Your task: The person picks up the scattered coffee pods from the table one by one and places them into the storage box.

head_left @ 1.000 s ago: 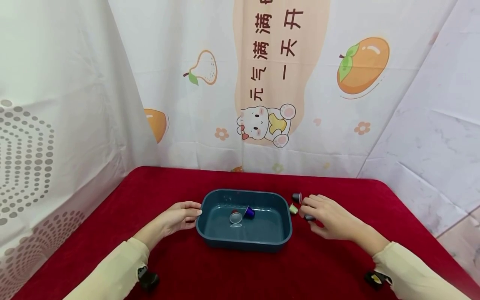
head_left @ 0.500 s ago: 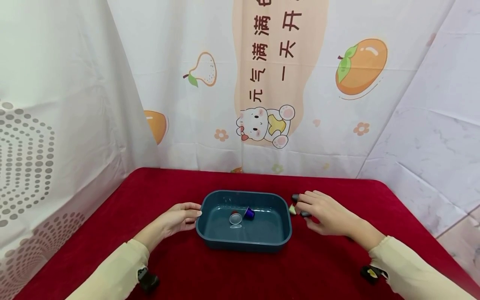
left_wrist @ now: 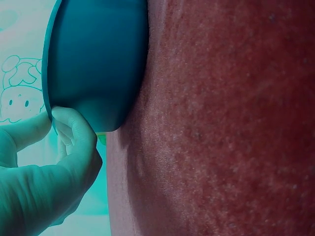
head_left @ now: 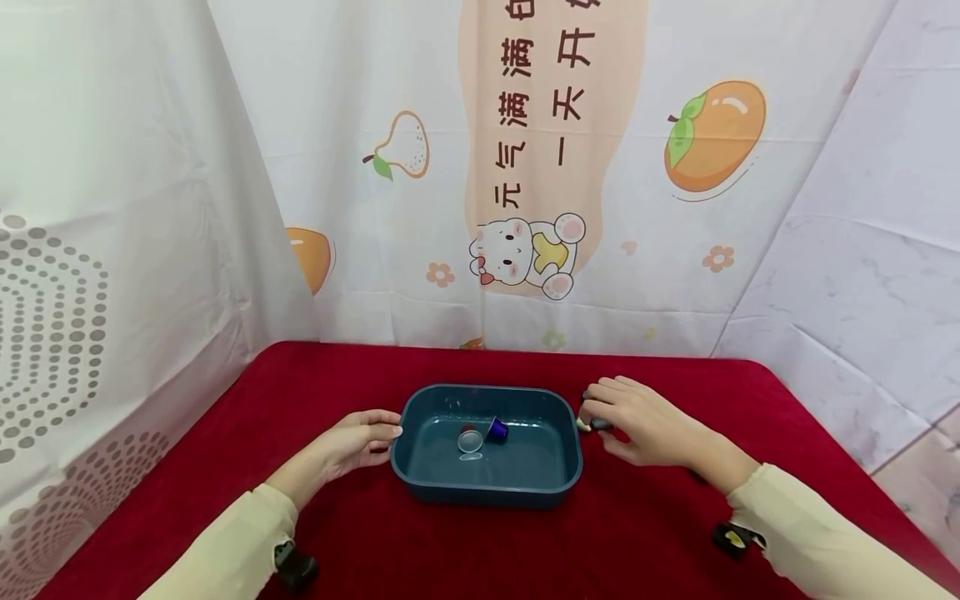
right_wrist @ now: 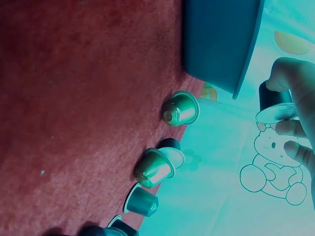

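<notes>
Capsule (right_wrist: 270, 100) dark, cup-shaped, pale across flared end; right hand (head_left: 637, 422) pinches it; left hand (head_left: 358, 439) pinches blue tray (head_left: 486, 497) at rim.

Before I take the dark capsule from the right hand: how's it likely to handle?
The dark capsule is probably stiff: no obvious dent shows where the right hand pinches it. Likely light too, being small beside that hand. Laid on its side, it may roll in a curve, since its round rim is wider than its body.

Tray (head_left: 487, 486) dark teal; inner capsule (head_left: 498, 429) violet-blue; held capsule (head_left: 601, 424) dark grey; tablecloth (head_left: 420, 550) red; curtain (head_left: 442, 200) white, fruit-printed
</notes>
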Demonstrator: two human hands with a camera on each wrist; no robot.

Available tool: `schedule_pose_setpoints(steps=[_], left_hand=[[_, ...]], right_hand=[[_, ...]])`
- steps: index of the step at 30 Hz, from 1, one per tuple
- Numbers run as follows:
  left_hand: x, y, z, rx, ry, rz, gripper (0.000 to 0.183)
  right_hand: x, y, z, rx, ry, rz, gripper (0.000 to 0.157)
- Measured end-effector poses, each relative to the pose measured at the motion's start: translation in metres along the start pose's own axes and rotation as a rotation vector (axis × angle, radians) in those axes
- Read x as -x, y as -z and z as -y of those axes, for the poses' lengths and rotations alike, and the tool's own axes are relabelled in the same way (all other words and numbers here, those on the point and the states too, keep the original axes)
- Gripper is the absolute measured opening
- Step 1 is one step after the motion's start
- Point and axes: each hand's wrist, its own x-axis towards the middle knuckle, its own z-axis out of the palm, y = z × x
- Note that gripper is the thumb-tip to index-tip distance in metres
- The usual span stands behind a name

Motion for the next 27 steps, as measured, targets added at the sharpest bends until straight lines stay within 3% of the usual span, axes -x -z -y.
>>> schedule_pose_setpoints(steps=[9,17,27], left_hand=[[0.001,-0.001,-0.001,-0.003,0.006,0.003,0.046],[-0.001,0.001,-0.001,-0.006,0.005,0.005,0.046],[0.000,0.001,0.000,0.001,0.007,0.003,0.046]], right_hand=[[-0.011,0.000,0.004,-0.013,-0.004,0.043,0.040],[-0.025,0.001,0.009,-0.023,-0.025,0.086,0.040],[-0.043,-0.001,0.014,-0.044,0.022,0.118,0.032]])
